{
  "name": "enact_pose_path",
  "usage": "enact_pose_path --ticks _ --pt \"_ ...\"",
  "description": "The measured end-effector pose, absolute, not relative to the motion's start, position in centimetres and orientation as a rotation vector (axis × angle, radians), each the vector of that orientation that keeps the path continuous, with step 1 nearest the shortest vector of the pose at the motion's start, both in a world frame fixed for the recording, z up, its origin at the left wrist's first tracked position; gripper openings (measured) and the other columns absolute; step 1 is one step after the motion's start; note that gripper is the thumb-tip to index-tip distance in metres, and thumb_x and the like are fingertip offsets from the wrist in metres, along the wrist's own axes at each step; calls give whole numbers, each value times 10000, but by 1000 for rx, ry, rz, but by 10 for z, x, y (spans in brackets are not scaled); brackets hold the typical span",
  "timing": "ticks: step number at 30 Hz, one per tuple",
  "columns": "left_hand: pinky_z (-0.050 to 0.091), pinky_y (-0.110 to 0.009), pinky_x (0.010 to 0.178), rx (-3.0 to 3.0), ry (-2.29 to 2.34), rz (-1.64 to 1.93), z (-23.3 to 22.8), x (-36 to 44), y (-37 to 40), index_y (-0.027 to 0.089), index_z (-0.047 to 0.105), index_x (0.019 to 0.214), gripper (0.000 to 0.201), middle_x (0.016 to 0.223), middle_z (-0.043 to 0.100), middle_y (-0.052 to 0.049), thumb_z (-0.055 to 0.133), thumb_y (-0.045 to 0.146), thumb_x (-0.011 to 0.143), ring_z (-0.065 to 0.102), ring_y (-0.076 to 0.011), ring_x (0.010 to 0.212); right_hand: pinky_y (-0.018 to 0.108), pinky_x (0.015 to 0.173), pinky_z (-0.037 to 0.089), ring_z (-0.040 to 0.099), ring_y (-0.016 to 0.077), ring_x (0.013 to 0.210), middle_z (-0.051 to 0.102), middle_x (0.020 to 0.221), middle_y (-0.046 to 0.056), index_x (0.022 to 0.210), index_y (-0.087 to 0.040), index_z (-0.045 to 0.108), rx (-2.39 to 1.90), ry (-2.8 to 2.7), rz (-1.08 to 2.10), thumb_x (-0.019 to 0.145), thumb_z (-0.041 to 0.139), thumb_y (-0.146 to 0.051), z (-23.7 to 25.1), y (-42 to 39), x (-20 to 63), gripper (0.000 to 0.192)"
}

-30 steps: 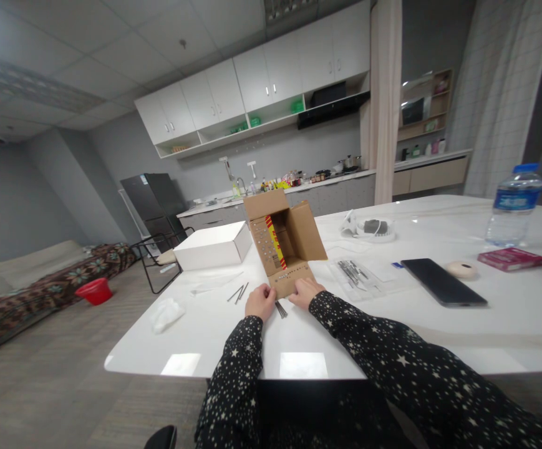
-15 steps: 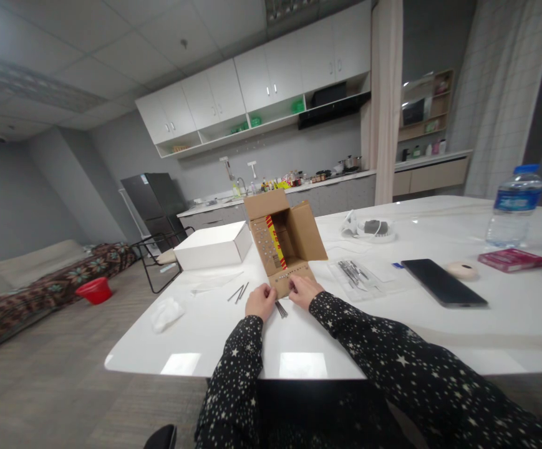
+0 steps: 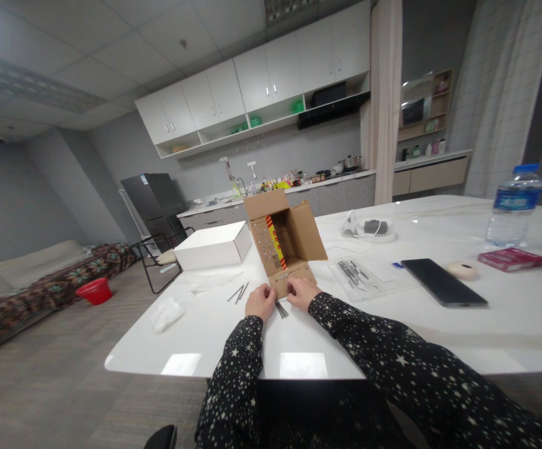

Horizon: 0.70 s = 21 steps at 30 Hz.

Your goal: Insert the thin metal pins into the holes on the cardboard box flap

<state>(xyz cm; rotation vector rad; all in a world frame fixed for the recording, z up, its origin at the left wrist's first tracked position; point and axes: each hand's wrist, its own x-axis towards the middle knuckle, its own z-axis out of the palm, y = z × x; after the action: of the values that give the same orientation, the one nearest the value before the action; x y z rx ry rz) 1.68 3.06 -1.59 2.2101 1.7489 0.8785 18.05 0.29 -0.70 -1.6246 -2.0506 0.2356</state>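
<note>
An open brown cardboard box [image 3: 308,234] stands tilted on the white table, with rows of small round metallic heads along its side and its front flap [image 3: 294,274]. My left hand [image 3: 260,302] is closed at the flap's left corner, fingers curled together. Over the flap's lower right part, my right hand [image 3: 303,293] is closed in a pinch. What either hand's fingertips hold is too small to make out. Between the hands, a few thin dark metal nail-like sticks [image 3: 281,309] lie at the flap's lower edge. Several similar sticks [image 3: 239,292] rest to the left.
A white box [image 3: 212,246] sits behind on the left, with a crumpled tissue [image 3: 166,314] nearer me. To the right are a clear bag of thin metal pieces [image 3: 355,277], a black phone [image 3: 443,282], a magenta box [image 3: 511,259], a water bottle [image 3: 514,206] and a white cable [image 3: 368,229].
My right hand has shifted very slightly to the left, toward my left hand. The cardboard box and the sticks stay where they were.
</note>
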Motion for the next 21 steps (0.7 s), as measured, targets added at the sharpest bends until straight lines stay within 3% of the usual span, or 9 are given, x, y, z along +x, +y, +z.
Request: enact_pose_path --ticks 9,21 --pt "323 -229 588 2217 1728 886 -19 17 32 192 504 626 273 605 560 0 445 393 803 498 -121 605 257 791 402 572 187 929 621 966 70 908 -173 630 -1563 -2125 218 740 551 -191 -9 3 176 187" --pt "343 -228 611 2204 1735 883 -16 17 30 190 531 643 263 624 588 -8 458 379 811 524 -126 628 289 823 420 587 222 954 622 981 114 899 -147 631 -1601 -2230 219 799 518 -211 -2 -3 175 164"
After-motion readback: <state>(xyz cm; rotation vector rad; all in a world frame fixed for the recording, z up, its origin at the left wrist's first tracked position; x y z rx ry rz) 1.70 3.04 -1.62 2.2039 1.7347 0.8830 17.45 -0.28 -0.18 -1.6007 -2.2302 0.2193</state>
